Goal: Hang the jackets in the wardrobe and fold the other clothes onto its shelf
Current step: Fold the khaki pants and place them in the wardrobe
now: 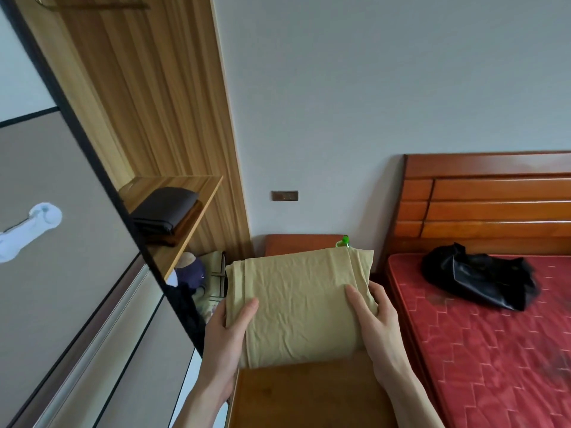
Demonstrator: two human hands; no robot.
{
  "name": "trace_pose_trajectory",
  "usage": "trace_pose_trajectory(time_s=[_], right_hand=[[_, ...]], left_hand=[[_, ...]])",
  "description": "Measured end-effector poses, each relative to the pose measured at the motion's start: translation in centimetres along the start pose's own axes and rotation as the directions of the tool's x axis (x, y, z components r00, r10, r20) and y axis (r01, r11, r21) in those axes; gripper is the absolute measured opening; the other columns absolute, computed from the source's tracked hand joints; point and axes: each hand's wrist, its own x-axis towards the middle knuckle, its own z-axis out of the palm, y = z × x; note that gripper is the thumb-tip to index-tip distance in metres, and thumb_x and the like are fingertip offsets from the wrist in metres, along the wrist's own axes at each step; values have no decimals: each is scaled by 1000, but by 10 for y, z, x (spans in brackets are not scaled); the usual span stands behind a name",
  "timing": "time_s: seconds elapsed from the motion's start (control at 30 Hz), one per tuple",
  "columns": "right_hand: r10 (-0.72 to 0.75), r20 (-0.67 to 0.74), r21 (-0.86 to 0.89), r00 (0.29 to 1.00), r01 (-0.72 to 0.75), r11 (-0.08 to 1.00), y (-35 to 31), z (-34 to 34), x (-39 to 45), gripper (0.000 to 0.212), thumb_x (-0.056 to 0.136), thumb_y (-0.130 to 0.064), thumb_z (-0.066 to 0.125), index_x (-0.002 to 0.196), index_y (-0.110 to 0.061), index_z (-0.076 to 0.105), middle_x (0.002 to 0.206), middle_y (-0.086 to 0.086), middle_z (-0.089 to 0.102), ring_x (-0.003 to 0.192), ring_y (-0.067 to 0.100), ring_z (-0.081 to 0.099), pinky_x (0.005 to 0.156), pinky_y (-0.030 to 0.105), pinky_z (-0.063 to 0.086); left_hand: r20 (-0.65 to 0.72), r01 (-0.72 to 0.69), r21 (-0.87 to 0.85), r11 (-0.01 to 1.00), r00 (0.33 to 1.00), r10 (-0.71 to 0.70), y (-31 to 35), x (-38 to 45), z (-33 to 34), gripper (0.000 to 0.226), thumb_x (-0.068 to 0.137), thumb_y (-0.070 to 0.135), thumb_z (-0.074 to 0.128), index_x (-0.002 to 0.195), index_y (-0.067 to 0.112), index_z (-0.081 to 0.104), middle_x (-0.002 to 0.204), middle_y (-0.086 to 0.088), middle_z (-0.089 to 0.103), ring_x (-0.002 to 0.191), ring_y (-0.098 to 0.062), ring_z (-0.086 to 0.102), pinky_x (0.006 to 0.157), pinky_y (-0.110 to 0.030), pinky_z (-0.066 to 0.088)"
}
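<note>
A folded pale yellow-green garment [296,301] is held up in front of me, above a wooden nightstand [309,393]. My left hand [228,332] grips its left edge, thumb on top. My right hand [374,316] grips its right edge the same way. To the left, the open wardrobe [148,103] has a wooden shelf [185,230] with a folded dark grey garment [167,208] stacked on a folded brown one [182,230]. A black jacket [479,276] lies crumpled on the red mattress [479,350].
The wardrobe's sliding door [61,257] with a white handle [27,230] fills the left. Below the shelf sit a dark cap [191,273] and other items. A green bottle top [343,241] shows behind the garment. A wooden headboard [488,196] stands at the wall.
</note>
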Motion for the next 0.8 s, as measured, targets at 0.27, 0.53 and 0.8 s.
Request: trace_pose_trajectory(time_s=[0.27, 0.53, 0.8], right_hand=[[29, 41, 54, 999, -31, 998, -9, 10, 150, 41, 91, -37, 76, 128, -21, 71, 106, -9, 79, 96, 4, 74, 73, 15, 57], [45, 198, -34, 979, -40, 999, -18, 45, 285, 50, 84, -50, 79, 129, -33, 68, 113, -9, 75, 99, 8, 74, 81, 39, 65], [48, 400, -95, 915, -10, 995, -3, 134, 373, 20, 90, -34, 77, 110, -34, 71, 97, -23, 76, 91, -6, 70, 69, 9, 53]], left_hand=[[-83, -31, -41, 999, 996, 27, 11, 116, 67, 34, 90, 27, 76, 124, 25, 70, 112, 0, 78, 93, -15, 77, 66, -27, 61], [-291, -75, -113, 991, 956, 39, 18, 206, 110, 38, 89, 27, 78, 127, 25, 69, 108, 3, 79, 88, -13, 77, 62, -25, 60], [-487, -71, -172, 982, 873, -22, 29, 274, 86, 27, 88, 30, 78, 114, 27, 72, 99, 5, 79, 83, -13, 77, 63, -29, 57]])
